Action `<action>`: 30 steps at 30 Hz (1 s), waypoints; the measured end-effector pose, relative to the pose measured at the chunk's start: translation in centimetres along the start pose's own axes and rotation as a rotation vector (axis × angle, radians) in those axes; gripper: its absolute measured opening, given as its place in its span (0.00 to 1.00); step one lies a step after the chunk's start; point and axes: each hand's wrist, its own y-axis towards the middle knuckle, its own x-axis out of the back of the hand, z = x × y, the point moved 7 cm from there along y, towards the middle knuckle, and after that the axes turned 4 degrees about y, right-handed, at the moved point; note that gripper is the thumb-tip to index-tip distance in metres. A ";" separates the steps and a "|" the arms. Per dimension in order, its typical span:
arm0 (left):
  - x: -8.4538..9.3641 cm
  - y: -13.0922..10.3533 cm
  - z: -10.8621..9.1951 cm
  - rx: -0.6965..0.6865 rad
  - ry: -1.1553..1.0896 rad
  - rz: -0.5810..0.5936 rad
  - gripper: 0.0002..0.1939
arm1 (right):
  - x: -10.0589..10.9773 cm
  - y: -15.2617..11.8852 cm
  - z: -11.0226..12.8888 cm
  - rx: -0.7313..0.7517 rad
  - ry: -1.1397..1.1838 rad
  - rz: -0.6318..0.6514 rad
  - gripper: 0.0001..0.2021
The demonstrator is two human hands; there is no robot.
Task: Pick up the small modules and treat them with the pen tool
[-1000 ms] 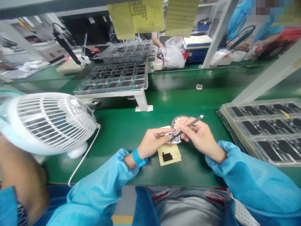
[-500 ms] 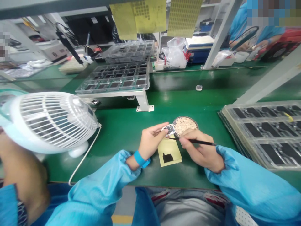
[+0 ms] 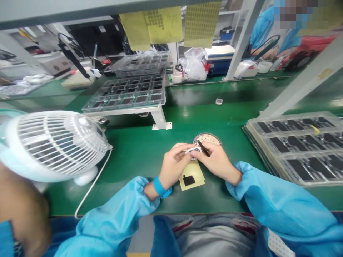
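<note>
A small white-rimmed part is pinched in my left hand, which wears a blue wristband. My right hand touches the same part from the right with its fingertips and also holds a thin black tool, now slanting up to the left. Behind my hands is a round dish filled with small pale pieces, partly covered by my right fingers. Just below them, a yellow sheet lies on the green table, with a black cut-out piece on it.
A white fan with its cord stands at the left, beside another person's arm. Clear trays rest on a raised white stand; more trays are stacked at the right. A small part lies farther back. Another person sits across.
My right hand has moved in to the left and now touches the white-rimmed part. The black tool has swung from nearly level to steeply slanted. The whole view has shifted slightly.
</note>
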 end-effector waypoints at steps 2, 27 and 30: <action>-0.2 -0.1 -0.2 -0.011 0.115 0.037 0.13 | -0.1 0.0 0.0 0.005 0.038 0.005 0.17; -0.8 -0.5 0.9 0.253 0.044 0.112 0.15 | 0.0 0.6 0.0 0.080 -0.193 0.083 0.18; -0.8 -0.3 0.6 0.226 0.070 0.114 0.14 | 1.1 0.6 1.2 0.213 -0.323 -0.001 0.15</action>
